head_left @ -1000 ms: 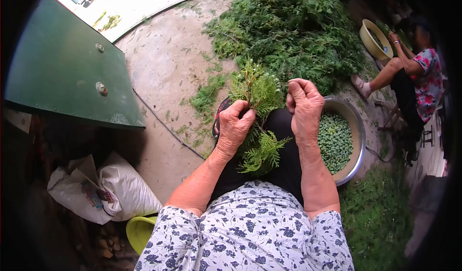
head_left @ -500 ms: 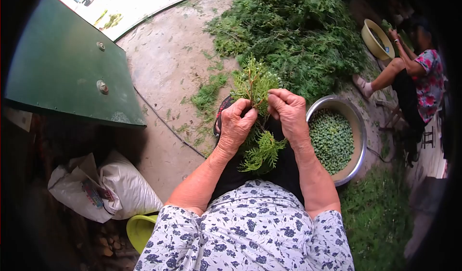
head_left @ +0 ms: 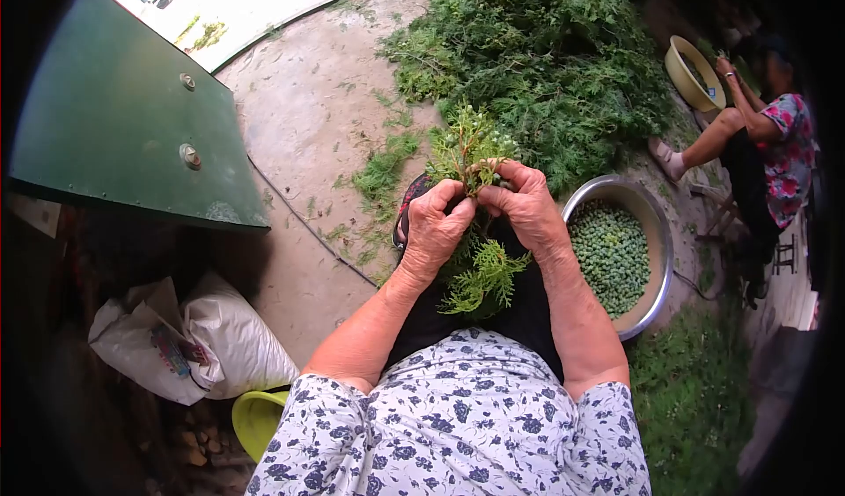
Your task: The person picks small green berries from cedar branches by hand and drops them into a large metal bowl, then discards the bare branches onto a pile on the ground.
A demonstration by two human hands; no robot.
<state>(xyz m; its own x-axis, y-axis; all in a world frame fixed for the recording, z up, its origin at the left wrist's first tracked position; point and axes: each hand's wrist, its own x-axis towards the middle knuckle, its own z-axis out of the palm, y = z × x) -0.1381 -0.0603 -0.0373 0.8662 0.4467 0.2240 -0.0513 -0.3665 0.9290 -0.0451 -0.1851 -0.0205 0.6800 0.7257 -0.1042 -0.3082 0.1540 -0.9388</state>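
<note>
A green conifer sprig (head_left: pixel 482 278) with scale-like leaves and small pale cones at its tip is held upright over my lap. My left hand (head_left: pixel 435 229) pinches its stem between thumb and fingers. My right hand (head_left: pixel 523 207) is closed at the sprig's upper part, thumb and fingertips meeting close to the left hand; the small part between those fingertips is mostly hidden. To the right of my right hand stands a metal basin (head_left: pixel 662 289) holding many small green cones (head_left: pixel 609 254).
A large heap of cut conifer branches (head_left: pixel 537 73) lies ahead. Cuttings (head_left: pixel 691 399) cover the ground at right. A person (head_left: pixel 783 144) sits at far right by a yellow basin (head_left: pixel 682 73). On my left are a green metal panel (head_left: pixel 123 126), white sacks (head_left: pixel 233 338) and a lime-green basin (head_left: pixel 251 421).
My right hand has moved slightly down and left, bringing its fingertips in against the sprig beside my left hand. The left hand keeps its pinch on the stem.
</note>
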